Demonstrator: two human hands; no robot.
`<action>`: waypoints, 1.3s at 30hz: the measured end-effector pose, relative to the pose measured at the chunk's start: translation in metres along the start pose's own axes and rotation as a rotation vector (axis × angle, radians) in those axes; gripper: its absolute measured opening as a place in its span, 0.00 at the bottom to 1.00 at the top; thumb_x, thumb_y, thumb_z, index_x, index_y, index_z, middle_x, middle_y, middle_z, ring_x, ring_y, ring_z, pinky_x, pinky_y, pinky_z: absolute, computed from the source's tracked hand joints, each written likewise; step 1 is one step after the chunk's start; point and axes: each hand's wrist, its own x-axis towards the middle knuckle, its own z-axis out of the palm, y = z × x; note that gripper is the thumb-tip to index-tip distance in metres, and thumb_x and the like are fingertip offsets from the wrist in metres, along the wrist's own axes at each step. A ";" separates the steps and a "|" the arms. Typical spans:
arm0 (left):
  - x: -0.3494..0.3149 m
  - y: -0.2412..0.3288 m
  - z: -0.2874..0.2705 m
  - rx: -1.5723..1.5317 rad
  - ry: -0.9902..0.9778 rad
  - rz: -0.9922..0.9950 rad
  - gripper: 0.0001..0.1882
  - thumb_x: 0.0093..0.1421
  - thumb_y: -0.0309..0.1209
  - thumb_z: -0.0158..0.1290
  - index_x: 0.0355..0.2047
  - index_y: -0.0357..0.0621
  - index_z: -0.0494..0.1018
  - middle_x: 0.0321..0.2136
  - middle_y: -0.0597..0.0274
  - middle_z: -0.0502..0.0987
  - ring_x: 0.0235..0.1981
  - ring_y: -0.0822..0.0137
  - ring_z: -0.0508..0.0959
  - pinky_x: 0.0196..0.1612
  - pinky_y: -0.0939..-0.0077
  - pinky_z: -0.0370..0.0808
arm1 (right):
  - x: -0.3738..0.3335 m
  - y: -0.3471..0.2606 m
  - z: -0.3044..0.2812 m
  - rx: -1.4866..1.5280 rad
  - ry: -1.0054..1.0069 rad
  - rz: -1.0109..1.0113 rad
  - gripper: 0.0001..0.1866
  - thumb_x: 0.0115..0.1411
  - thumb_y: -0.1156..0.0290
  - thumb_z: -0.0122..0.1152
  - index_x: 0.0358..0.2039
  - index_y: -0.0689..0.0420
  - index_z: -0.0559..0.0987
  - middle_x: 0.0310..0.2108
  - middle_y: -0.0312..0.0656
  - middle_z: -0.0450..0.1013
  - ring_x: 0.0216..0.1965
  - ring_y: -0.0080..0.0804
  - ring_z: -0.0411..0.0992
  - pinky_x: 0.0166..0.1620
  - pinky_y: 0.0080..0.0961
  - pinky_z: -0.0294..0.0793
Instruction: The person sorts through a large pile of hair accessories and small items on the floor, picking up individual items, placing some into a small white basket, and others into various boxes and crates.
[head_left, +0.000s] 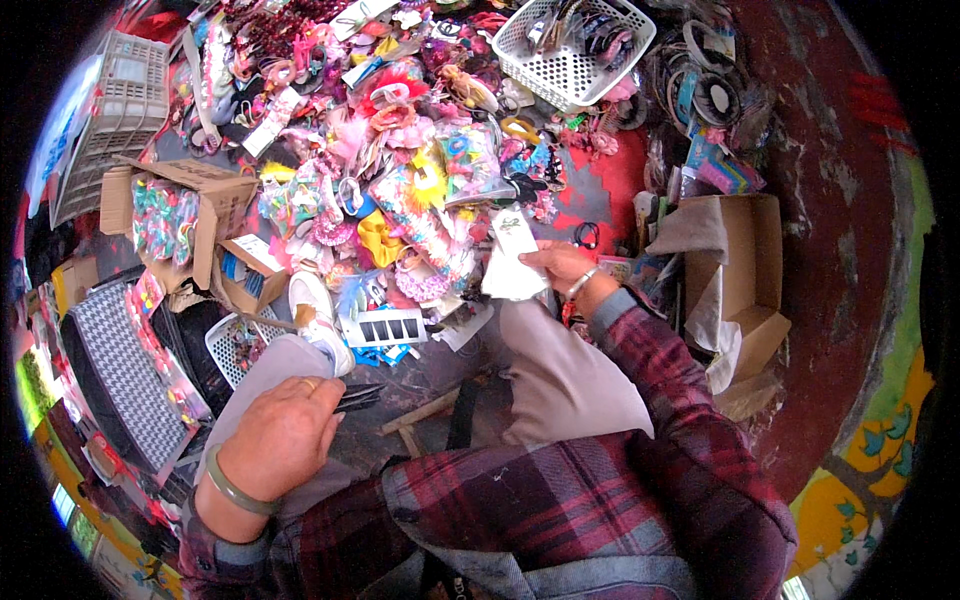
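My left hand point(278, 438), a bangle on its wrist, is closed over my left leg. Several thin black pieces point(360, 397), perhaps hair clips, stick out from its fingers; their exact kind is too small to tell. Farther forward, my right hand point(565, 264) pinches white cards point(512, 277) by their right edge, above my right knee. The top card carries a small dark item near its upper end. Just beyond lies a large heap of hair accessories point(400, 130), with a yellow scrunchie point(379, 240) and a card with dark panels point(384, 328) close by.
A white perforated basket point(575, 93) with headbands stands at the far side. An open cardboard box point(215, 190) of colourful packets is on the left, beside a grey crate point(125, 95). Another cardboard box point(755, 255) stands to the right. My shoe point(318, 318) touches the heap's near edge.
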 end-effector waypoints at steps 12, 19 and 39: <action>-0.001 -0.003 0.005 -0.013 0.023 0.009 0.11 0.49 0.26 0.52 0.34 0.37 0.67 0.29 0.49 0.72 0.35 0.52 0.73 0.39 0.62 0.69 | -0.025 -0.025 -0.118 -1.207 0.993 -0.397 0.25 0.48 0.74 0.59 0.49 0.54 0.69 0.37 0.52 0.73 0.38 0.52 0.72 0.42 0.39 0.70; 0.002 -0.001 0.003 -0.017 0.005 -0.020 0.14 0.48 0.26 0.53 0.36 0.39 0.68 0.29 0.47 0.72 0.34 0.48 0.73 0.38 0.59 0.69 | -0.004 -0.041 -0.140 -1.090 1.076 -0.454 0.42 0.44 0.76 0.59 0.61 0.44 0.55 0.47 0.54 0.69 0.48 0.51 0.68 0.49 0.37 0.67; 0.004 -0.006 0.008 -0.049 0.001 -0.035 0.15 0.47 0.26 0.54 0.37 0.39 0.69 0.30 0.46 0.73 0.35 0.47 0.73 0.39 0.59 0.70 | 0.029 -0.103 -0.085 -1.424 1.193 -0.578 0.27 0.50 0.66 0.55 0.53 0.47 0.65 0.50 0.54 0.64 0.48 0.54 0.66 0.49 0.45 0.68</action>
